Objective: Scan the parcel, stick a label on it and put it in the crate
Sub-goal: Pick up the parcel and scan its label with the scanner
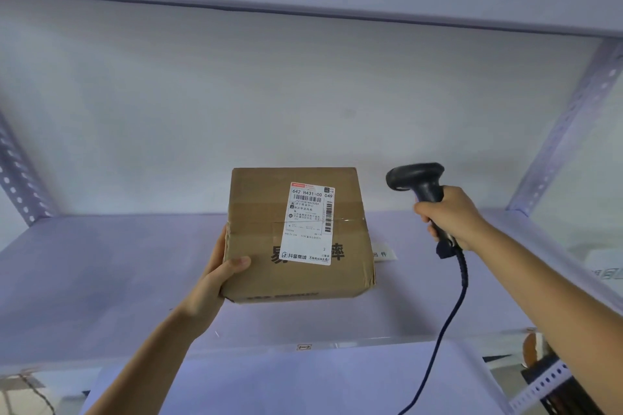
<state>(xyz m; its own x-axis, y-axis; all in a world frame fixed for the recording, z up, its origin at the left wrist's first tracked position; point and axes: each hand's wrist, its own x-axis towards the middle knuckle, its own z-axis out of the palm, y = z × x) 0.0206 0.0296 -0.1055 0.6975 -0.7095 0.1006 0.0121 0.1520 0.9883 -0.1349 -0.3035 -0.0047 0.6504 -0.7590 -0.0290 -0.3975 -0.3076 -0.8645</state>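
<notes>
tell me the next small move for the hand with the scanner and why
Probably swing the black handheld scanner in the right hand leftward toward the white shipping label. The left hand holds the brown cardboard parcel label up, but the scanner's head sits beside the box, not over the barcode.

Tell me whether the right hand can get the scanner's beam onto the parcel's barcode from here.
Probably yes. The right hand holds the scanner beside the parcel, head facing it; the shipping label is uncovered, and the left hand grips only the left edge.
</notes>
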